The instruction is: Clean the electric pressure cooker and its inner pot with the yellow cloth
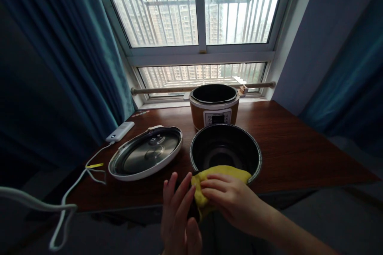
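"One yellow cloth (pixel 227 172), but where is it exactly?"

"It lies over the near rim of the black pot (pixel 226 149), under the right hand (pixel 231 197). Those fingers are close together and curled on it, I think to keep it firm against the rim."

"And the left hand (pixel 179 211)?"

"Its fingers are stretched and a little spread, just beside the cloth. Perhaps it steadies the pot; I cannot tell if it touches."

"Which way does the cloth point?"

"Its long axis goes left to right along the rim, and the left end droops toward the person. The pot's mouth faces upward."

"Around them?"

"On the counter (pixel 287 147), the cooker (pixel 198 114) stands behind the pot. The lid (pixel 146 155) lies to the left, probably to give the pot room."
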The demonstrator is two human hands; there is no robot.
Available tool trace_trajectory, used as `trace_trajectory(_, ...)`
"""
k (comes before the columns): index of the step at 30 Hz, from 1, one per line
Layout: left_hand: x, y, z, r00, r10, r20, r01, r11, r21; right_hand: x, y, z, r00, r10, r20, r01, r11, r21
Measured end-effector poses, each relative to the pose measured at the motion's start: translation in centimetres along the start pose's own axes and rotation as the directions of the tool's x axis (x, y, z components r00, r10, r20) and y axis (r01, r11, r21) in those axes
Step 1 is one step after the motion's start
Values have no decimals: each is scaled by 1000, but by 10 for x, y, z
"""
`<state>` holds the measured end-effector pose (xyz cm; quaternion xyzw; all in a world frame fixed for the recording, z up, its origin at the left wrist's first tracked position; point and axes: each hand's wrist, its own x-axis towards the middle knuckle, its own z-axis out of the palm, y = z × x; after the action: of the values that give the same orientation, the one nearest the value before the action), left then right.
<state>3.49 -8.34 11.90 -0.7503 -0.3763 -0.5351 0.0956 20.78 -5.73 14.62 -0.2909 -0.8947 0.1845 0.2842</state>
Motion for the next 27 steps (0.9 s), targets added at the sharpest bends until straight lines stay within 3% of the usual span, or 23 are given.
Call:
trace_trajectory(3, 17, 10, -6, 989, 79, 122, -87, 994, 59, 2, 1, 11, 997, -70, -19, 69, 996, -61)
trace_trajectory(6, 26, 15, 6, 954, 121, 273, -158, 981, 117, -5, 5, 4, 997, -67, -32, 66, 998, -12)
trace_trajectory(8, 26, 15, 18, 909, 134, 396, -181, 980, 84, -16, 10, -4, 998, -17, -66, 20, 999, 48)
trace_trajectory(10, 21, 15, 31, 863, 148, 483, -186, 982, 31, -32, 19, -9, 964, 133, -232, -120, 990, 71)
trace_trajectory(11, 18, 15, 38, 856, 149, 494, -185, 982, 24, -40, 26, -9, 895, 244, -373, -237, 969, 65)
trace_trajectory(12, 14, 15, 44, 866, 139, 481, -180, 983, 38, -47, 33, -8, 773, 357, -525, -376, 923, 74)
trace_trajectory(13, 11, 15, 49, 884, 123, 451, -169, 984, 64, -54, 41, -5, 617, 454, -642, -508, 854, 115)
trace_trajectory(14, 8, 17, 55, 900, 106, 422, -157, 984, 88, -59, 49, -2, 472, 536, -700, -603, 775, 187)
trace_trajectory(15, 5, 19, 59, 908, 94, 408, -149, 983, 104, -64, 56, 2, 375, 615, -694, -655, 705, 272)
trace_trajectory(16, 3, 22, 64, 908, 84, 411, -143, 983, 115, -67, 62, 6, 331, 693, -640, -672, 649, 355)
trace_trajectory(19, 0, 34, 75, 895, 96, 435, -163, 979, 120, -71, 72, 10, 350, 810, -470, -638, 574, 513)
trace_trajectory(22, -1, 48, 83, 900, 115, 421, -188, 973, 137, -76, 73, 5, 363, 818, -447, -623, 570, 537)
trace_trajectory(27, -1, 56, 80, 894, 92, 439, -157, 981, 114, -87, 73, -9, 436, 809, -394, -606, 588, 536)
